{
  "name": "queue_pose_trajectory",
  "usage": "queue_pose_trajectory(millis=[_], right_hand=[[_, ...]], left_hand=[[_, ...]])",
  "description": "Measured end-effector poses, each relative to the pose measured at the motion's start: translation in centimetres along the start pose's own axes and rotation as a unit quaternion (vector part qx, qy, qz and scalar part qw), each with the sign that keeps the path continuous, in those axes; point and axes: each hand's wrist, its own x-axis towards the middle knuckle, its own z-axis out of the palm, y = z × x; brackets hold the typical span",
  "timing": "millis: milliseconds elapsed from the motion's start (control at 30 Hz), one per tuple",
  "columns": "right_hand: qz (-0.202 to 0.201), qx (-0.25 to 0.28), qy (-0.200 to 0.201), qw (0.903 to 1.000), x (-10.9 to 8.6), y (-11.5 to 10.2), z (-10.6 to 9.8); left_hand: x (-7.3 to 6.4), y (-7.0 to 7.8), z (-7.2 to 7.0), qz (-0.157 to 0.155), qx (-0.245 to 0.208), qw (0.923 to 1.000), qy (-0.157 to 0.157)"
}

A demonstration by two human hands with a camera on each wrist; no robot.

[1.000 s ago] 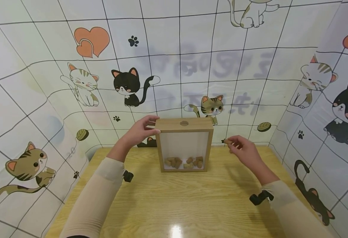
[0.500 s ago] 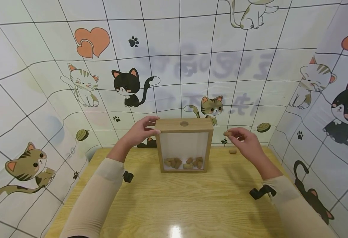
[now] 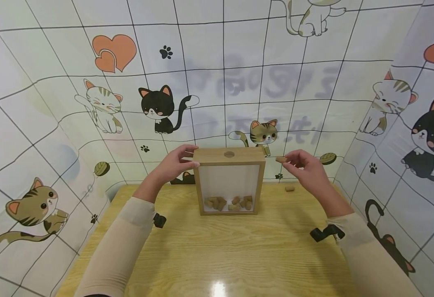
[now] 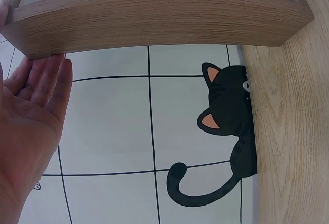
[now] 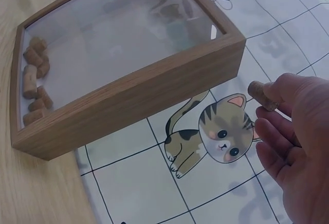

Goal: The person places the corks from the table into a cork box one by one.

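A wooden shadow box (image 3: pixel 229 160) with a clear front stands upright near the wall, a round hole (image 3: pixel 229 154) in its top. Several corks (image 3: pixel 215 202) lie at its bottom. My left hand (image 3: pixel 174 165) holds the box's upper left corner, thumb at the front edge and fingers (image 4: pixel 60 80) at the back edge. To the right of the box, above the table, my right hand (image 3: pixel 306 168) pinches a cork (image 5: pixel 262 95) between thumb and fingertips. The cork's free end points toward the box.
Another cork (image 3: pixel 289 189) lies on the wooden table (image 3: pixel 224 247) near its back edge, below my right hand. Cat-printed sheeting (image 3: pixel 209 103) closes in the table at the back and both sides.
My right hand has lifted a cork up from the back right of the table, leaving another cork visible there. The left hand and the box have stayed in place.
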Motion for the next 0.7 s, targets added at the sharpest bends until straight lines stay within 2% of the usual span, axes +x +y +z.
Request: queue_pose_trajectory(millis=[333, 700], right_hand=[[-0.017, 0.002, 0.014, 0.9998, 1.0, -1.9, -0.2], [-0.038, 0.029, 0.007, 0.9988, 2.2, -3.9, 0.3]], left_hand=[[0.0, -0.1, 0.0, 0.000, 0.004, 1.0000, 0.002], [0.1, -0.3, 0.1, -0.001, 0.003, 1.0000, 0.003]])
